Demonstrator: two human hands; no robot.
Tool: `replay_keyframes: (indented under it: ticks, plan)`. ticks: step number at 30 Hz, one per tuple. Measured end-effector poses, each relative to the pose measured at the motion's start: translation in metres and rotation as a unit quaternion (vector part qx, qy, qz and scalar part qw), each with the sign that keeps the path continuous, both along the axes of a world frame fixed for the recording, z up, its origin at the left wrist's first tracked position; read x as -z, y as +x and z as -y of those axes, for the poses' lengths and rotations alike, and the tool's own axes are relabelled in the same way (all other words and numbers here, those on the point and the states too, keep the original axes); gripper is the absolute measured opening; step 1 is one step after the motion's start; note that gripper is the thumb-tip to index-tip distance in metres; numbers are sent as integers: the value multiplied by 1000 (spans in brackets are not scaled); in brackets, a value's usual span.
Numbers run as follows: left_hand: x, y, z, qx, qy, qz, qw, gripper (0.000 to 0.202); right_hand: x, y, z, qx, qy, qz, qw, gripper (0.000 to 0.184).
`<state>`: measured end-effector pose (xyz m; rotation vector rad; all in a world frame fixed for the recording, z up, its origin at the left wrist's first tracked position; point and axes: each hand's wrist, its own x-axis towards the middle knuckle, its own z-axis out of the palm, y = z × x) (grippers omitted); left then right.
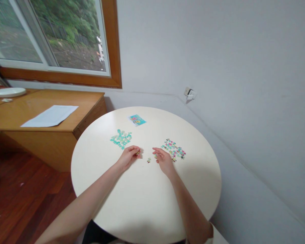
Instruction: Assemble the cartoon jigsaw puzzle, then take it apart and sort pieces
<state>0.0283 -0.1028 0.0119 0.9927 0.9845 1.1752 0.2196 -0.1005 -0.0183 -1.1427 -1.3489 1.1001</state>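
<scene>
My left hand rests on the round cream table, fingers curled around a small jigsaw piece. My right hand lies a little to the right, fingers pinched on another small piece at its thumb side. Between the hands a single loose piece lies on the table. A joined patch of turquoise pieces sits beyond my left hand. A heap of loose pink and green pieces lies just past my right hand. A small picture card lies near the far edge.
A wooden desk stands to the left with a white paper sheet and a white plate on it. A window is above it. Grey walls meet behind the table, with a wall socket. Wood floor lies at left.
</scene>
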Motion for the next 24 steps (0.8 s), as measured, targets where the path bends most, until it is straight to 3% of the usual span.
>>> replay_keyframes:
  ticks: [6,9,14,19,24]
  plan:
    - [1,2,3,13,3,-10,1000,31,-6,-4,7,-5,-18,-28,999,65]
    - [1,4,5,30,51,-93,994,33,-14,-9,12,-24,-42,-70,996,84]
    - [0,8,9,105,165,-225,954,43,-23,-15,17,-52,-65,-118,990,108]
    - [2,7,11,144,200,-248,937,46,-23,-17,18,-65,-77,-141,985,116]
    - [8,8,10,142,218,-265,929,38,-19,-18,17,-63,-59,-122,989,106]
